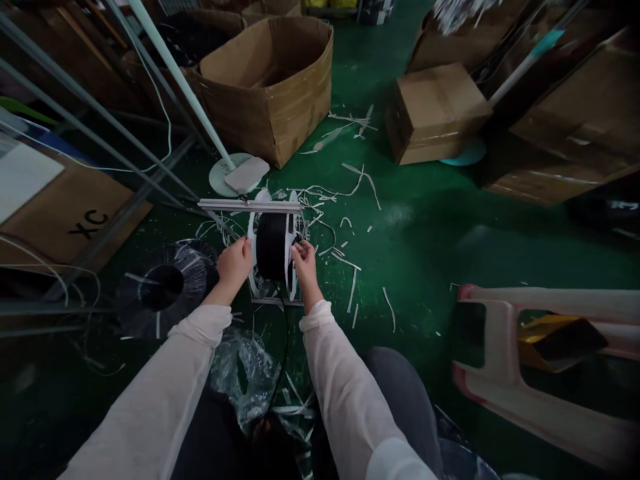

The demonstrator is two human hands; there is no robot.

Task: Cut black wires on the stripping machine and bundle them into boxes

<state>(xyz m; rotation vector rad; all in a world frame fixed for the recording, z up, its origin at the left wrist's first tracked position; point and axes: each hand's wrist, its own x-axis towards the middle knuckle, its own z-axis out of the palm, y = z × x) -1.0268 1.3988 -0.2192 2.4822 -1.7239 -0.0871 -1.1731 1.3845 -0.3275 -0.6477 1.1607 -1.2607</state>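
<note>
A white-flanged spool (pixel 271 247) wound with black cable sits in a small metal stand (pixel 250 207), low over the green floor. On its left side, my left hand (pixel 233 268) is closed, fingertips at the edge of the white flange. My right hand (pixel 305 265) pinches at the right flange near its hub, where a small dark piece shows by the fingers; what it is stays unclear. From the spool's underside a black cable (pixel 286 340) runs down toward my legs. A plastic-wrapped black coil (pixel 167 288) lies on the floor to the left.
Crumpled clear plastic (pixel 244 373) lies before me, with white strip scraps (pixel 353 287) scattered rightward. A large open carton (pixel 300 100) and a round-based pole (pixel 220 177) stand beyond the stand. At right are a closed box (pixel 440 110) and a plastic stool (pixel 505 333); metal rack bars are at left.
</note>
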